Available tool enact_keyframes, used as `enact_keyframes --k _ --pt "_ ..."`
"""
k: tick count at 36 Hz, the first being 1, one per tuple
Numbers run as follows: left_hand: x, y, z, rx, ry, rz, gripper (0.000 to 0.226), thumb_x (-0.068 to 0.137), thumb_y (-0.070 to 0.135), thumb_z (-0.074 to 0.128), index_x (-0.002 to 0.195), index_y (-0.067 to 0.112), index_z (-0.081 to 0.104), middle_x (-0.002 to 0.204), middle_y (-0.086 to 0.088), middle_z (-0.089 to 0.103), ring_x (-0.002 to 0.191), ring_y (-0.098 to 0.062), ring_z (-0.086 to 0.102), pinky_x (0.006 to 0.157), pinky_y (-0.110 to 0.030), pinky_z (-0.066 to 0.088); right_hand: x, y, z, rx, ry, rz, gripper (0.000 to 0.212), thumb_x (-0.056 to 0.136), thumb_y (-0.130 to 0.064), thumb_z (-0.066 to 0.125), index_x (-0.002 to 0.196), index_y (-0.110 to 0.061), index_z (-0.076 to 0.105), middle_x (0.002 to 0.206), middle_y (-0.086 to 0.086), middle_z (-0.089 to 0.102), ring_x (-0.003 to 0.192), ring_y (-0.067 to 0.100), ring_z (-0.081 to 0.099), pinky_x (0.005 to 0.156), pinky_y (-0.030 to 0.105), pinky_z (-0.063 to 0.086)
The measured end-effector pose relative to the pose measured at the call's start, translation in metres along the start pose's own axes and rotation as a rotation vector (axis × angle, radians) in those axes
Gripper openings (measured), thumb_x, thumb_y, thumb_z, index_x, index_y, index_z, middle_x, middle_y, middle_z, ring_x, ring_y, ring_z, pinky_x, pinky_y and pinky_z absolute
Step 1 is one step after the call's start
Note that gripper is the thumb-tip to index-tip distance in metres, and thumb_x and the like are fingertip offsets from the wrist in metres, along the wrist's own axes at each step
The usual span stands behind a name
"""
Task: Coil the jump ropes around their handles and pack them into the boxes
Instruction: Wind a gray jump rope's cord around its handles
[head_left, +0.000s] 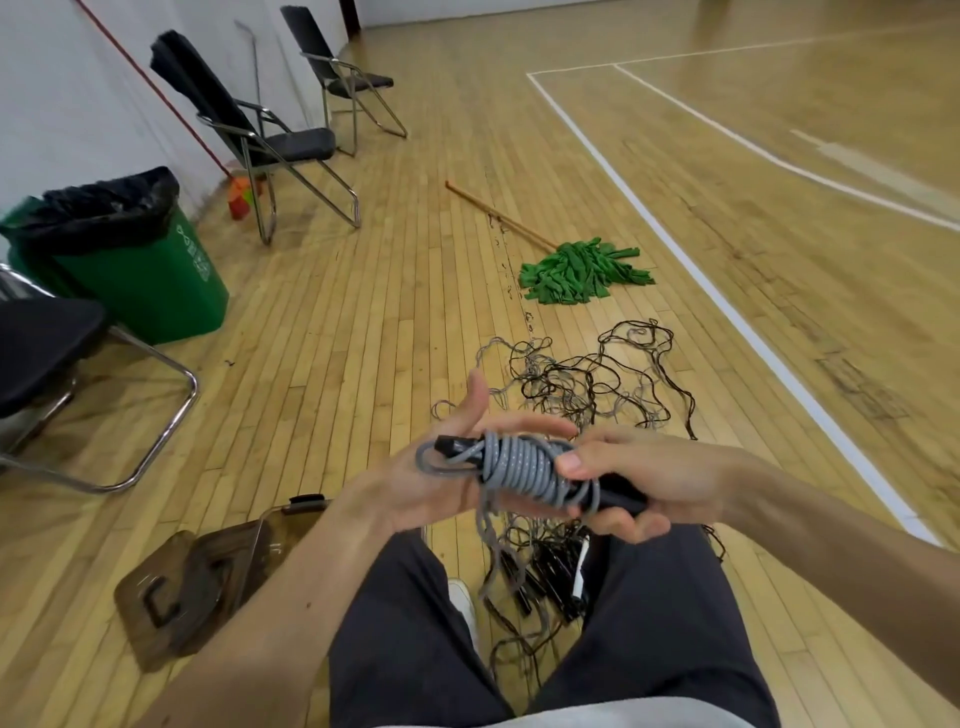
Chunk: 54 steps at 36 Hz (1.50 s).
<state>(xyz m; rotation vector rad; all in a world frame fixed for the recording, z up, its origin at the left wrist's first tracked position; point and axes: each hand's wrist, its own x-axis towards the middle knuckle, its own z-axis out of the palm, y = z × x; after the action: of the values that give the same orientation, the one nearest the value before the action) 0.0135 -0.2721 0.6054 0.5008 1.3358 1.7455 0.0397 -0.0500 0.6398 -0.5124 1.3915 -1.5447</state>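
A grey jump rope (519, 467) is wound in many turns round its black handles (613, 498), held level above my lap. My right hand (639, 480) grips the handles' right end, thumb pressing on the coils. My left hand (441, 467) lies under the left end with its fingers straight, a loose loop of grey rope across the palm. A short grey tail hangs down from the coil. On the floor ahead sprawls a tangle of dark and grey ropes (587, 379). Several black handles (545, 577) lie between my feet. A clear brown box (208, 577) lies on the floor to my left.
A green mop (582, 270) with a wooden pole lies beyond the ropes. A green bin (140, 260) with a black liner stands at the left. Folding chairs (260, 135) line the wall, and one (52, 364) is close at my left. A white court line (727, 312) crosses the wooden floor.
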Motion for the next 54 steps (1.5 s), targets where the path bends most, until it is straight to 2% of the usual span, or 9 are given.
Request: enact_keyframes --k 6,10,14,18,22,26,30,40,54 --pt "-0.011 -0.008 0.004 0.009 0.034 -0.035 0.07 0.095 0.064 0.026 0.121 0.006 0.058 0.078 -0.007 0.067 0.052 -0.011 0.057 0.06 -0.027 0.055 -0.003 0.001 -0.01 -0.029 0.05 0.009 0.052 0.075 -0.059 0.08 0.083 -0.01 0.064 0.055 -0.002 0.053 0.037 0.006 0.04 0.037 0.013 0.034" --pt "-0.011 -0.011 0.015 0.282 0.301 -0.04 0.034 0.105 0.01 0.033 0.077 0.012 0.052 0.053 0.007 0.044 0.046 -0.009 0.036 0.057 -0.024 0.04 -0.007 -0.004 -0.01 -0.05 0.007 -0.037 0.023 0.078 -0.038 0.082 0.076 -0.022 0.067 0.055 -0.007 0.055 0.038 0.004 0.041 0.039 0.014 0.033" --pt "0.0 -0.013 0.022 0.451 0.482 0.097 0.033 0.093 -0.01 0.056 0.077 0.018 0.055 0.064 0.009 0.059 0.057 0.003 0.055 0.058 -0.011 0.046 0.0 -0.006 0.004 -0.163 0.009 -0.019 0.012 0.081 -0.032 0.069 0.069 -0.031 0.069 0.055 -0.007 0.054 0.039 0.006 0.04 0.041 0.018 0.031" --pt "0.014 -0.007 0.029 0.428 0.548 0.212 0.021 0.087 -0.002 0.066 0.088 0.018 0.058 0.079 0.006 0.064 0.071 -0.008 0.057 0.063 -0.017 0.05 0.008 -0.008 0.005 -0.152 0.09 -0.039 0.022 0.082 -0.039 0.07 0.075 -0.018 0.064 0.056 -0.001 0.051 0.038 0.008 0.037 0.038 0.015 0.032" --pt "0.022 -0.008 0.026 0.343 0.709 0.149 0.028 0.099 -0.001 0.05 0.076 0.015 0.052 0.063 0.002 0.049 0.058 -0.013 0.041 0.053 -0.023 0.037 0.001 -0.014 -0.007 -0.119 0.135 -0.052 0.016 0.077 -0.037 0.075 0.076 -0.022 0.069 0.058 -0.002 0.052 0.041 0.007 0.037 0.04 0.014 0.033" --pt "0.015 -0.013 0.026 0.439 0.61 0.089 0.037 0.103 0.011 0.051 0.068 0.022 0.058 0.052 0.003 0.037 0.045 -0.01 0.029 0.045 -0.024 0.025 -0.005 -0.011 -0.021 -0.135 0.143 -0.004 0.031 0.072 -0.019 0.081 0.089 -0.007 0.058 0.066 0.002 0.049 0.048 0.009 0.039 0.045 0.016 0.035" --pt "0.012 -0.018 0.024 0.444 0.495 0.037 0.03 0.099 0.032 0.056 0.075 0.016 0.063 0.054 -0.001 0.049 0.044 -0.014 0.043 0.046 -0.029 0.036 -0.01 -0.013 -0.03 -0.172 0.203 0.022 0.029 0.072 -0.012 0.08 0.087 -0.005 0.056 0.062 -0.002 0.052 0.048 0.008 0.042 0.047 0.016 0.035" --pt "0.006 -0.031 0.018 0.538 0.445 -0.142 0.027 0.103 0.031 0.053 0.084 0.012 0.054 0.052 0.01 0.044 0.046 -0.008 0.043 0.047 -0.019 0.041 -0.017 -0.018 -0.061 -0.329 0.612 0.072 0.014 0.085 -0.003 0.074 0.092 0.001 0.062 0.059 -0.002 0.058 0.05 0.01 0.048 0.049 0.02 0.038" --pt "0.004 -0.019 0.019 1.471 0.604 -0.039 0.044 0.106 0.048 0.022 0.09 0.022 0.053 0.073 -0.001 0.064 0.07 -0.02 0.065 0.069 -0.045 0.053 0.014 0.01 -0.066 -0.433 0.713 0.2 0.02 0.085 -0.01 0.079 0.088 -0.001 0.061 0.061 0.003 0.061 0.048 0.013 0.049 0.046 0.024 0.039"
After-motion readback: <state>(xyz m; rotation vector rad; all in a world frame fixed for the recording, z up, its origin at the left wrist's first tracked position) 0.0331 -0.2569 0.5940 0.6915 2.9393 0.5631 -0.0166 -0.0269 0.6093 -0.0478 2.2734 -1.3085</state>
